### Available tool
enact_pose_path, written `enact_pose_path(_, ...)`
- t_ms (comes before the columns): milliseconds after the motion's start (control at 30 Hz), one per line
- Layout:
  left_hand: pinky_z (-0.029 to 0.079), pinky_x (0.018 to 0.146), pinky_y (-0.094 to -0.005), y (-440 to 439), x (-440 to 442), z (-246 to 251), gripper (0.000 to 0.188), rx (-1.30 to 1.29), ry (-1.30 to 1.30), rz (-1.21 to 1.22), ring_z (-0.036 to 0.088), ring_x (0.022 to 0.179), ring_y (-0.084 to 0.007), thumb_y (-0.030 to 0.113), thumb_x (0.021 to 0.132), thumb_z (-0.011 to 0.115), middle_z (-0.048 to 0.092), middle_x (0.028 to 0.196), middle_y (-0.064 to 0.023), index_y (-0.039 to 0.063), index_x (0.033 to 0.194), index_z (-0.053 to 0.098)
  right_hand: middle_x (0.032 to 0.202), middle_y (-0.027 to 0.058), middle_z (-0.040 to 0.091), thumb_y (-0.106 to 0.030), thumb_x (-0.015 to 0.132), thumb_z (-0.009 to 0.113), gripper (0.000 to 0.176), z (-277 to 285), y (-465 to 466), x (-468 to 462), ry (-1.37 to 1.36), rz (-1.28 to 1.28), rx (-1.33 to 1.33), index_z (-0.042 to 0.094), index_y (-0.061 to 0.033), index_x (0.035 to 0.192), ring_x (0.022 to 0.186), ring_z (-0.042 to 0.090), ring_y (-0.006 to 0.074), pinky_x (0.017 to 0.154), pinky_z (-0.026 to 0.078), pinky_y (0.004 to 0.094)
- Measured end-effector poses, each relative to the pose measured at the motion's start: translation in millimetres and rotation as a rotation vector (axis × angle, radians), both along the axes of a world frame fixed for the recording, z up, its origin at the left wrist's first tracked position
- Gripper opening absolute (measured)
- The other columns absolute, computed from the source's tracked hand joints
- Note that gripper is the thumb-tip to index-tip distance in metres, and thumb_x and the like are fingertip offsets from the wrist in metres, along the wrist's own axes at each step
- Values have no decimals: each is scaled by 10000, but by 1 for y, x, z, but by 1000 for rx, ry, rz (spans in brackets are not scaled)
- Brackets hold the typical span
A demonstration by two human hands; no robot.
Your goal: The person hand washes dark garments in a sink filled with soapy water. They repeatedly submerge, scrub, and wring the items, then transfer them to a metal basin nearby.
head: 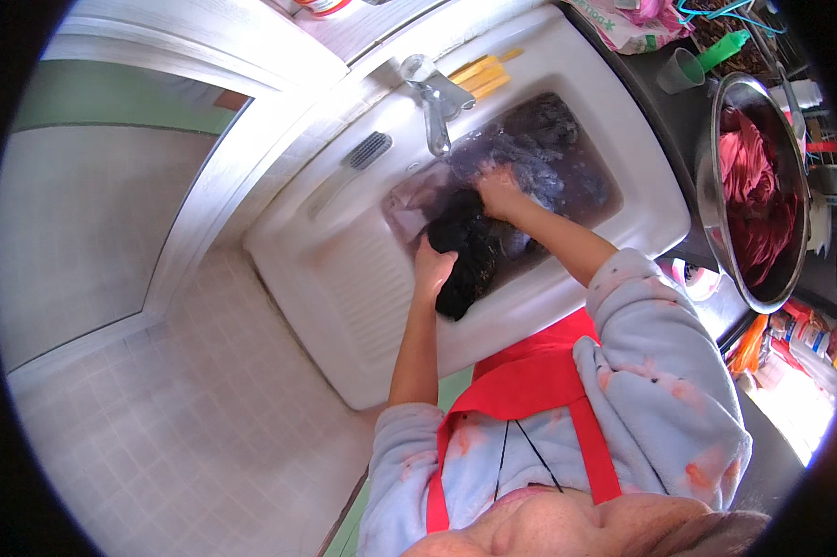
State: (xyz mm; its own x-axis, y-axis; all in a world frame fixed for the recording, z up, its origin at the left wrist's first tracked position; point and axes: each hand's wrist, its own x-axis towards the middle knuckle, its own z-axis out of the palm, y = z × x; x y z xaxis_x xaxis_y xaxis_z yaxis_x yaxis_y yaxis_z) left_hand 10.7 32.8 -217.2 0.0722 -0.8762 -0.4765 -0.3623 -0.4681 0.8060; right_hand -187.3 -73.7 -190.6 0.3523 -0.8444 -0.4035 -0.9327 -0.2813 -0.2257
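A wet black cloth [463, 244] lies bunched over the near left part of a white washbasin [362, 278] that holds dark, sudsy water [592, 202]. My left hand [436, 268] grips the cloth by its left edge, thumb on top. At the cloth's upper right edge is my right hand [500, 191], wet and closed against the fabric, its fingertips partly hidden. Beyond it, dark grey fabric [550, 125] soaks in the water. Pale fabric [411, 212] shows under the surface at the basin's left side.
A metal faucet [432, 104] overhangs the basin's back. A brush [369, 151] and yellow bars [481, 76] sit on the rim. On the right, a steel bowl [714, 202] holds red cloth [756, 188], near a clear cup [681, 72]. A tiled wall [202, 390] borders the left.
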Motion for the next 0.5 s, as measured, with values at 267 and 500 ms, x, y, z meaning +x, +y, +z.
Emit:
enact_pose_path(267, 458, 965, -408, -2, -5, 65, 599, 327, 1064, 464, 578, 1103, -285, 396, 868, 636, 588, 1233, -132, 52, 1333, 483, 1388, 209, 405, -146, 585, 780, 309, 49, 27, -8, -800, -116, -105, 685, -44, 860, 1267, 404, 400, 1042, 350, 486)
enact_pose_path(500, 494, 878, -425, -9, -25, 37, 505, 258, 1693, 255, 613, 995, -263, 497, 973, 409, 633, 1122, -109, 92, 1234, 559, 1182, 182, 508, -146, 550, 784, 257, 92, 118, 32, -1142, 121, -263, 628, -96, 748, 1094, 481, 353, 910, 337, 487)
